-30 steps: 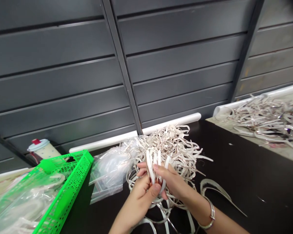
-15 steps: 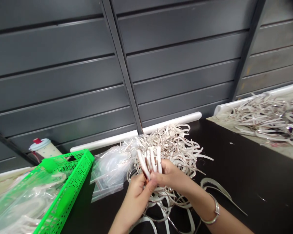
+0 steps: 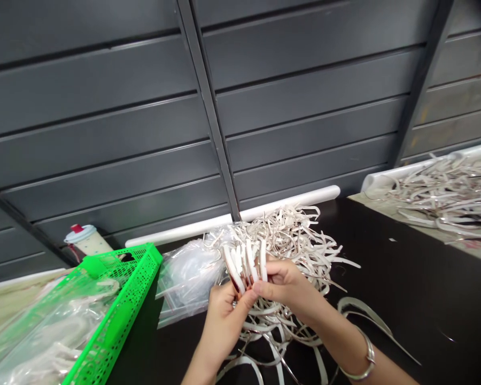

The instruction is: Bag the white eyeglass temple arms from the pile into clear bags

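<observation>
Several white strips with shiny, brownish edges stand up in a bunch between my hands. My left hand grips the lower left of the bunch, its thumb pressed across the front. From the right, my right hand pinches the same strips, thumb and fingers closed close to the left thumb. Behind and below the hands spreads a tangled pile of similar curved strips. The strips' lower ends are hidden by my fingers and the pile.
Left of the pile lie clear plastic bags. A green perforated basket holds bagged strips, with a lidded cup behind it. Loose strips rest on the black table. Another strip heap lies far right, by a grey panelled wall.
The view has shifted slightly, so the surroundings appear further right. The strips' upper ends are fanned a little wider, and my right-hand fingers sit slightly more open around the bunch's edge.
</observation>
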A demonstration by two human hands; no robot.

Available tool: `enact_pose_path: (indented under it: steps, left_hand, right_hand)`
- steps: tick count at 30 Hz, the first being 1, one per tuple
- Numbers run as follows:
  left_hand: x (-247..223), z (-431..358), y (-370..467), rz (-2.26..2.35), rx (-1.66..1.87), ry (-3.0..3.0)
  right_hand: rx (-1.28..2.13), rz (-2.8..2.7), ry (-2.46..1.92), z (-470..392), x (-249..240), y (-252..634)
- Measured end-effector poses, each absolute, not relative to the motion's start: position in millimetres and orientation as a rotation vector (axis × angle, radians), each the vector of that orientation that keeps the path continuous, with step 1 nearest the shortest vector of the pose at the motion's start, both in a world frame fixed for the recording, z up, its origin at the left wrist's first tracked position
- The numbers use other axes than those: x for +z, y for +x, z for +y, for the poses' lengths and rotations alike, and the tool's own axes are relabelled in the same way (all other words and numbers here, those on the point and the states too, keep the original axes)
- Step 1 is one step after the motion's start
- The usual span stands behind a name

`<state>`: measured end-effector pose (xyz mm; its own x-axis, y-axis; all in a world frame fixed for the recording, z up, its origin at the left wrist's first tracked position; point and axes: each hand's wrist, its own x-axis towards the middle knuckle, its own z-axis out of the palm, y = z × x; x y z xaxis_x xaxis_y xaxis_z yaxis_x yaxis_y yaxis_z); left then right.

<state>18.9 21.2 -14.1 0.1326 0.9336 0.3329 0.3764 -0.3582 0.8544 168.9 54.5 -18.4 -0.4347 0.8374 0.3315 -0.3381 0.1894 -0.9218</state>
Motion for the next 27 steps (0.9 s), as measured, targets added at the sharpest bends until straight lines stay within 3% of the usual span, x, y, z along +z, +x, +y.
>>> enact_pose_path:
  steps: [5, 11, 22, 27]
  left_hand:
    - [-14.7, 21.5, 19.5, 1.169, 1.235, 1.839]
    - [-24.6, 25.8, 13.5, 1.040, 1.238, 1.642]
    - [-20.2, 23.8, 19.0, 1.107, 1.174, 1.620]
    - [-40.1, 18.2, 33.9, 1.167, 1.374, 1.391]
  right_hand:
    - [1.389, -1.416, -0.462, 53.1, -17.8, 166.0]
    - [1.613, -1.163, -0.494, 51.7, -23.0, 159.7]
    - [1.580, -1.196, -0.568, 47.0, -27.6, 149.3]
    - [1.556, -1.044, -0.621, 46.1, -33.7, 145.3]
